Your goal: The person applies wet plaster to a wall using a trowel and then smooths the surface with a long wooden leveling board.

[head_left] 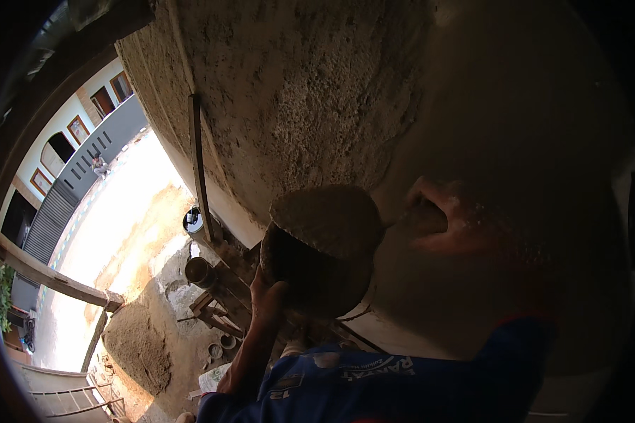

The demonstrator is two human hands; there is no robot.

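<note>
A trowel [324, 215] loaded with grey mortar tilts over a dark mortar bucket [354, 292], directly before the rough plastered wall [331, 99]. My right hand [441, 215], dusted pale, grips the trowel's handle at the right, with its fingers curled round it. My left hand [267, 292] holds the bucket by its left side. The bucket's interior is in deep shadow.
Below are a wooden scaffold [219, 314], a can [201, 271], a bucket [192, 220] and a sand pile [137, 345]. An upright batten [199, 162] stands by the wall's edge. A person [99, 166] squats by the grey fence [70, 183] across the sunlit ground.
</note>
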